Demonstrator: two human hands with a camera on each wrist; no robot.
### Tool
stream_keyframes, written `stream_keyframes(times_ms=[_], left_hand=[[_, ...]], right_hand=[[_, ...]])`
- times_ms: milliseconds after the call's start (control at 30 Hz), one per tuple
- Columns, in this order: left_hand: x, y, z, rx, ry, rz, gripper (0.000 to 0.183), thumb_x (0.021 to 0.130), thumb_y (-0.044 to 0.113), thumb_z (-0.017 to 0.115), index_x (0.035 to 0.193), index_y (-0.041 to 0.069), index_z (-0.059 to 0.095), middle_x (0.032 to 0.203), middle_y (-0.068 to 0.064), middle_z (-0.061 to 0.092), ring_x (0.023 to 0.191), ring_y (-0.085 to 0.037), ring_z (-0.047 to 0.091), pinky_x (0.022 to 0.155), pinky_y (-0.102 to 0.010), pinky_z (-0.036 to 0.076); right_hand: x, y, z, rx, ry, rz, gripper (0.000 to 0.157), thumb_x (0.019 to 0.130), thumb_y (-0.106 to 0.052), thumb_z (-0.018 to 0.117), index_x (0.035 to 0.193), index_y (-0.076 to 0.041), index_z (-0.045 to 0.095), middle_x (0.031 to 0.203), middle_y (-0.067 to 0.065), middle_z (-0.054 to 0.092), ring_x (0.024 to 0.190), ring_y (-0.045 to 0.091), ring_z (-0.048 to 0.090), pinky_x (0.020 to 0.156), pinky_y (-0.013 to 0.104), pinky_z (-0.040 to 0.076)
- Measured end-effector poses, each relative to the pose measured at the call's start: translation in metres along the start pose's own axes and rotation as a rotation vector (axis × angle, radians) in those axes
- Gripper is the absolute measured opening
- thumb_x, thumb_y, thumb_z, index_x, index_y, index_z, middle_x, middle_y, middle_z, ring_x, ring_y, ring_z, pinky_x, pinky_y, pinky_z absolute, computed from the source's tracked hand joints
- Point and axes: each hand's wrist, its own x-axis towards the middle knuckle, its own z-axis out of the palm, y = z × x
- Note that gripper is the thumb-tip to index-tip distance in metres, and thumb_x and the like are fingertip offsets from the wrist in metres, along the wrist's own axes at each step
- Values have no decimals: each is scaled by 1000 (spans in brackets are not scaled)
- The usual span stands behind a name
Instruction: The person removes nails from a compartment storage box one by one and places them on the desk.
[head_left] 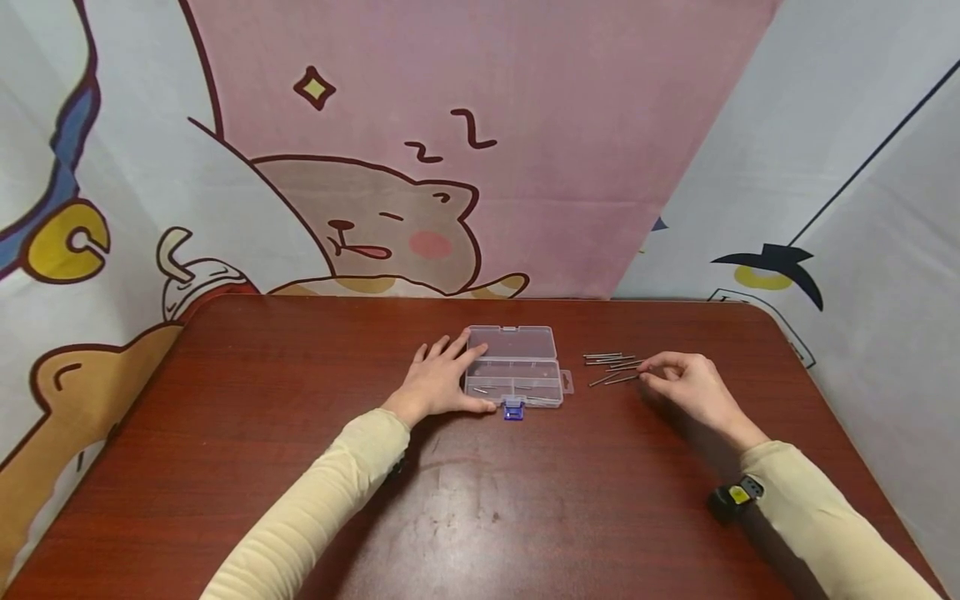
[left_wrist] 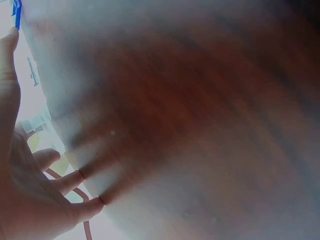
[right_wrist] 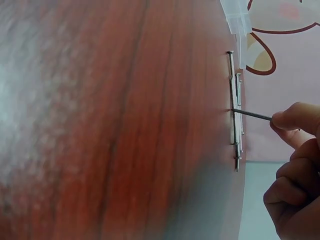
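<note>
A clear plastic compartment box (head_left: 551,389) lies on the table with its lid (head_left: 512,342) folded back and a blue latch (head_left: 513,411) at the front. A few nails lie in its front compartments. Against the box's left side rests my left hand (head_left: 438,382), fingers spread, the thumb along the front edge. My right hand (head_left: 693,387) pinches one nail (right_wrist: 252,114) between thumb and index finger. That nail slants over a loose pile of several nails (head_left: 602,358), right of the box. In the left wrist view the box is mostly cut off and overexposed.
The brown wooden table (head_left: 465,517) runs back to a cartoon-printed cloth (head_left: 562,167). A hanging tab (head_left: 567,382) sticks out from the box's right side, toward the nail pile. More printed cloth hangs at the left and right.
</note>
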Motion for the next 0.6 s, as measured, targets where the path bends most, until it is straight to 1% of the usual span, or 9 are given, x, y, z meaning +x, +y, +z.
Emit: stream_keyframes(times_ms=[100, 333, 400, 600], left_hand=[[0, 0, 0, 0, 3, 2, 103, 68, 79, 64, 153, 32, 29, 161, -2, 10, 142, -34, 19, 109, -58, 15], [0, 0, 0, 0, 1, -1, 103, 68, 79, 64, 153, 32, 29, 161, -2, 10, 142, -35, 19, 109, -59, 15], [1, 0, 0, 0, 4, 0, 103, 68, 78, 64, 153, 32, 29, 161, -2, 11, 142, -35, 19, 109, -59, 15], [2, -1, 2, 6, -2, -7, 104, 68, 79, 63, 153, 33, 28, 161, -1, 9, 143, -33, 18, 110, -58, 15]], right_hand=[[1, -2, -1, -14, 5, -14, 10, 84, -6, 74, 94, -5, 74, 52, -8, 33, 45, 2, 26, 42, 26, 24], [2, -3, -1, -49, 1, 0, 10, 84, -6, 73, 94, -6, 73, 53, -8, 35, 46, 4, 29, 44, 25, 25], [3, -3, 0, -46, 1, -2, 10, 84, -5, 73, 93, -5, 73, 54, -8, 38, 47, 4, 30, 44, 25, 25], [5, -3, 5, -26, -4, -9, 9, 83, -4, 73, 92, -4, 73, 54, -9, 39, 49, 4, 30, 45, 25, 25]])
